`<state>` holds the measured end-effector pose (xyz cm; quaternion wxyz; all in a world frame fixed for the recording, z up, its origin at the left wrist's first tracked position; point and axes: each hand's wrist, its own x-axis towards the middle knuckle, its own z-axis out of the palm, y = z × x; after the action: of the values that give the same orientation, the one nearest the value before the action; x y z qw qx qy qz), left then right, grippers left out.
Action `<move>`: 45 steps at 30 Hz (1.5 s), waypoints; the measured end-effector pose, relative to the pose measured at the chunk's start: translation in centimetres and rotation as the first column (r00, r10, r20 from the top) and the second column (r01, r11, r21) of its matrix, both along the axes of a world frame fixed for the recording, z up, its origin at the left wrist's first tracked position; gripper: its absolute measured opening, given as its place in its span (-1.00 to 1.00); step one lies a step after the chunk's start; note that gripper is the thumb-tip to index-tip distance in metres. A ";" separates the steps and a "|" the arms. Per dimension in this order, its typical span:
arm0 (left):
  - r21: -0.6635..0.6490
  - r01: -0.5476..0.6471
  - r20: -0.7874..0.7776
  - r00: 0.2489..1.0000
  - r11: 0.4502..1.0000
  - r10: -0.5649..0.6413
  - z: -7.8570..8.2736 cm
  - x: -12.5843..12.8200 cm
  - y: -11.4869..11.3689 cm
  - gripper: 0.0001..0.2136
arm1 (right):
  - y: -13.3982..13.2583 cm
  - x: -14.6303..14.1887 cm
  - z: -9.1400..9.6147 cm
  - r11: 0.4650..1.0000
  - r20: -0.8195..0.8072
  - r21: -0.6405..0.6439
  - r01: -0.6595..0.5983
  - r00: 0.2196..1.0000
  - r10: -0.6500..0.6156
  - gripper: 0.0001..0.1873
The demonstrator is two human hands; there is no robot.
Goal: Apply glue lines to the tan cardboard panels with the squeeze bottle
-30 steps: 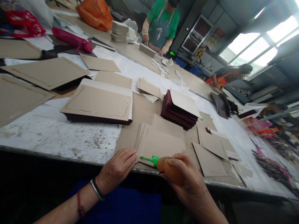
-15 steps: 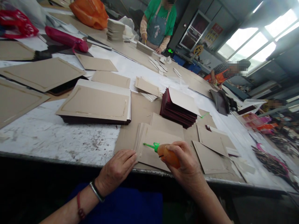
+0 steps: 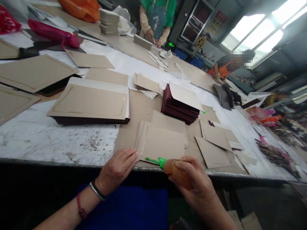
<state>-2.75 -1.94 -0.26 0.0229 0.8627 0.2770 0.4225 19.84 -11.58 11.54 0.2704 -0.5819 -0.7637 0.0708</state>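
My right hand (image 3: 194, 179) is wrapped round a squeeze glue bottle (image 3: 178, 172) with amber contents and a green nozzle. The nozzle tip is at the near edge of the top beige cardboard sheet (image 3: 165, 140), close to its left corner. A shiny glue line runs up that sheet's left side. My left hand (image 3: 121, 167) lies on the sheets' near left corner, fingers stretched out side by side; its thumb is hidden. More sheets fan out under the top one. Just behind stands a stack of maroon-edged folded covers (image 3: 181, 103) with pale tops.
On the left is another dark-edged stack (image 3: 90, 100) topped by a glue-lined board. Loose boards (image 3: 212, 153) lie right, near the table's front edge (image 3: 227, 175). A pink pouch (image 3: 52, 33) is at far left. A co-worker in green (image 3: 157, 22) works across the table.
My right hand has drawn the glue bottle toward me, so its nozzle has gone from the sheet's left side to its near edge. My left hand stays at the corner. The camera view has shifted slightly.
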 end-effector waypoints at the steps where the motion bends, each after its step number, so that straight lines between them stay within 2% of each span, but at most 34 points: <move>1: -0.004 0.003 0.002 1.000 1.000 -0.003 0.0 0.0 0.0 -0.85 | -0.3 0.3 0.1 1.000 0.008 0.005 0.009 1.000 -0.009 -0.68; 13: -0.001 0.047 -0.022 0.999 0.999 -0.047 0.0 -0.1 0.2 -0.82 | -4.2 4.3 0.0 0.988 0.058 0.055 0.142 0.988 -0.145 -0.72; 18: 0.042 0.050 -0.042 0.998 0.998 -0.048 0.1 -0.2 0.3 -0.83 | -5.9 6.1 -0.2 0.978 0.073 0.070 0.197 0.977 -0.202 -0.72; 23: 0.051 0.044 -0.051 0.998 0.998 -0.042 0.3 -0.1 0.3 -0.82 | -7.5 8.2 -0.7 0.972 0.117 0.075 0.222 0.966 -0.230 -0.67; 30: 0.048 0.075 -0.082 0.994 0.996 -0.071 -0.4 -0.3 0.4 -0.80 | -8.8 9.4 -1.1 0.943 0.104 0.126 0.307 0.942 -0.320 -0.75; 34: 0.027 0.082 -0.071 0.994 0.996 -0.080 -0.6 -0.5 0.6 -0.79 | -7.9 10.0 -1.5 0.931 0.076 0.167 0.325 0.937 -0.341 -0.72; 38: 0.045 0.121 -0.120 0.986 0.992 -0.114 -1.0 -1.1 1.0 -0.75 | -5.8 10.9 -2.2 0.909 0.040 0.207 0.362 0.925 -0.378 -0.72; 41: 0.027 0.136 -0.163 0.978 0.990 -0.130 -2.1 -1.6 1.1 -0.70 | -3.9 11.6 -2.7 0.892 0.009 0.237 0.384 0.918 -0.397 -0.73; 45: -0.099 0.062 -0.095 0.993 0.993 -0.072 -3.9 -2.0 0.8 -0.66 | -1.1 12.5 -3.1 0.889 -0.005 0.236 0.393 0.915 -0.403 -0.73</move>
<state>-4.78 -1.19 -4.14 0.0649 0.8892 0.2686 0.3648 32.39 -12.71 8.47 0.3283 -0.6918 -0.6370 -0.0889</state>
